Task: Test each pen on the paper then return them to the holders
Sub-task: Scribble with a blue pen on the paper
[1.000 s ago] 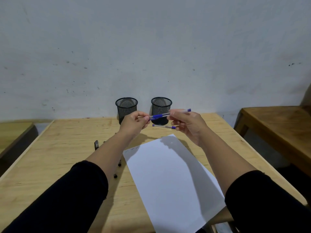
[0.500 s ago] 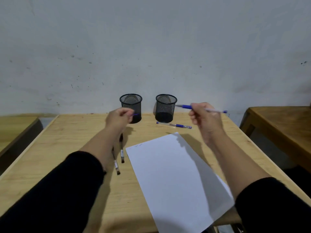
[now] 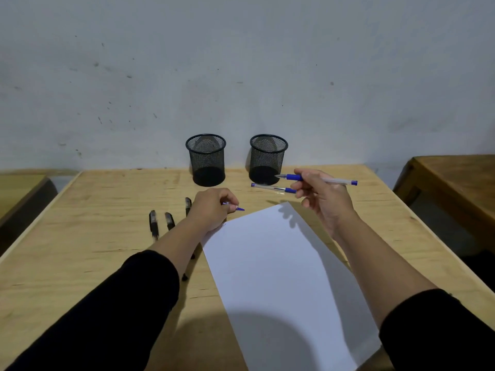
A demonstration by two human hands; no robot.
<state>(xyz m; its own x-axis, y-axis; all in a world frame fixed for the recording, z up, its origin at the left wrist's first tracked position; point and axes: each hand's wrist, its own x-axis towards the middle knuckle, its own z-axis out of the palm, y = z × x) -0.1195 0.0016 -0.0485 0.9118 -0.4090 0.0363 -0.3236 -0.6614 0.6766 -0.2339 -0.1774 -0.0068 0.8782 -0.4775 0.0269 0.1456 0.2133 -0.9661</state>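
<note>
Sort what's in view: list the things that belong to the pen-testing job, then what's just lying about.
Job: blue pen in right hand; blue cap in left hand; paper; two mesh holders; second blue pen; black pens.
Lying about: side table.

Pale wood table (image 3: 107, 199), matt, visible grain. Two black wire-mesh holders (image 3: 206, 159) (image 3: 267, 159), metal-looking, dull. White paper sheet (image 3: 281, 277), smooth, matt. Clear glossy plastic pen (image 3: 318, 179), blue grip; same for pen lying flat (image 3: 270, 187). Grey wall (image 3: 241, 62), rough, scuffed.
</note>
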